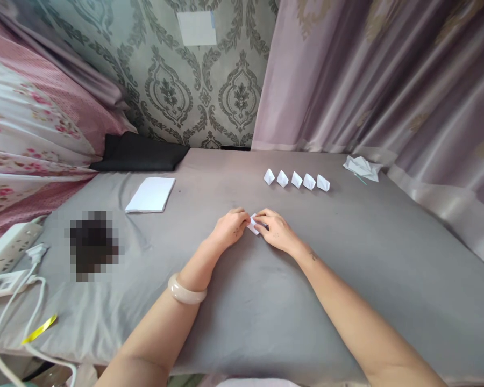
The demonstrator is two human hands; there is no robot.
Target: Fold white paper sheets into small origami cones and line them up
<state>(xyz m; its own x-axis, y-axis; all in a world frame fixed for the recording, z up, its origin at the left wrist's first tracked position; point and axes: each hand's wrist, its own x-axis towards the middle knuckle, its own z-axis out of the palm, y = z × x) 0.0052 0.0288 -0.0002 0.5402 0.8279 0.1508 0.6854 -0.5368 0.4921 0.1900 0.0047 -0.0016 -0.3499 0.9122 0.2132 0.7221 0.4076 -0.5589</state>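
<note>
Between my two hands, low over the grey cloth, is a small piece of folded white paper (254,226). My left hand (234,226), with a pale bangle on its wrist, pinches the paper's left side. On the right side, my right hand (276,228) grips it between thumb and fingers. The fingers partly cover the paper, so its full shape is hidden. Beyond my right hand, several small folded white paper shapes (297,180) stand in a row.
A stack of white paper sheets (151,195) lies to the left, with a black cloth (141,152) behind it. Crumpled white paper (362,167) rests at the back right. At the left edge are a power strip (10,250), white cables and a yellow strip (40,329).
</note>
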